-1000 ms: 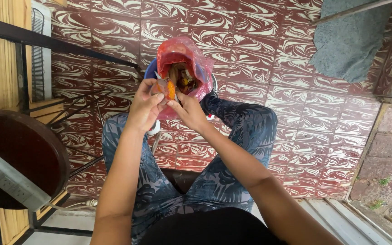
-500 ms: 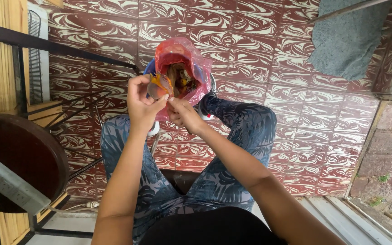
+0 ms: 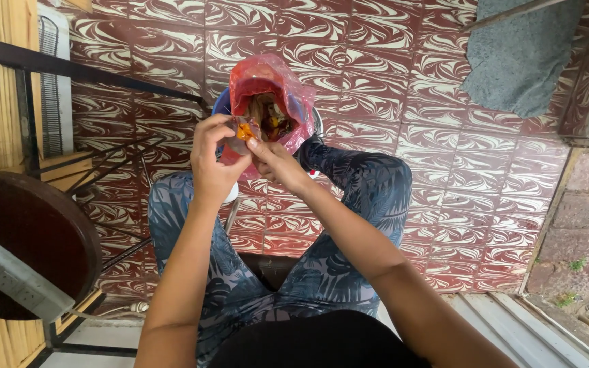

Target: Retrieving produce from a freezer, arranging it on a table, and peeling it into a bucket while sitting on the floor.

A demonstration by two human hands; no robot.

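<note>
So closest to the camera, the person is sitting with knees apart in blue leaf-print trousers (image 3: 349, 204), arms stretching forward. Both hands are meeting right over the lap: the left hand (image 3: 214, 160) is curling its fingers around a small orange piece (image 3: 243, 131), and the right hand (image 3: 274, 160) is pinching the same piece from the other side with thumb and fingertips, so both are closed on it. What the orange bit actually is, can't really tell, it's tiny and half hidden.

Just past the hands, a red-pink plastic bag (image 3: 267, 82) is sitting open with brownish scraps inside, lining what looks like a blue bucket (image 3: 221, 103).

Off to the left, a round dark wooden table (image 3: 28, 238) is carrying a white power strip (image 3: 18, 279). Farther out, swirly red-and-white floor tiles (image 3: 444, 170) and a grey mat (image 3: 519, 54) top right.
</note>
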